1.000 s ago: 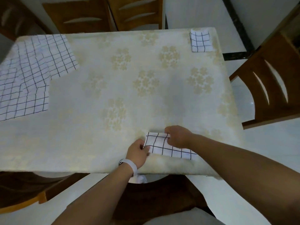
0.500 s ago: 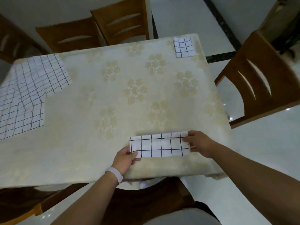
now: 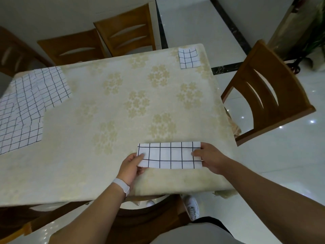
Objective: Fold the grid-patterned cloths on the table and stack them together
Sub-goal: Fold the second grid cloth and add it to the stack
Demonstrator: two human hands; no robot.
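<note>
We see the folded strip of grid cloth (image 3: 169,155) drawn out to its full length near the front edge of the table (image 3: 98,161), a hand at each short end. A second ago both hands sat close together on it, the right one over its middle and the left at its near-left corner, and the strip lay at a slant. Now they are spread apart and the strip runs level with the table edge, smooth and taut. The left hand (image 3: 131,166), with a white band (image 3: 121,187) on its wrist, pinches the left end, thumb on top and fingers curled under the near corner. The right hand (image 3: 210,158) pinches the right end the same way, thumb lying on the cloth; its other fingers are tucked behind, and we cannot tell just how they sit. We also cannot tell whether the strip rests fully on the tablecloth or is lifted a little at the left. We judge that the lengthwise folds are done and the strip has been straightened, ready to be folded end to end. One more fold or two should bring it down to a small square like the folded cloth (image 3: 189,58) at the far right corner, well apart from the hands, which we take as the start of the stack. At the far left, the unfolded cloths (image 3: 29,106) lie overlapping and rumpled, so we reckon a good share of the task is still ahead.
</note>
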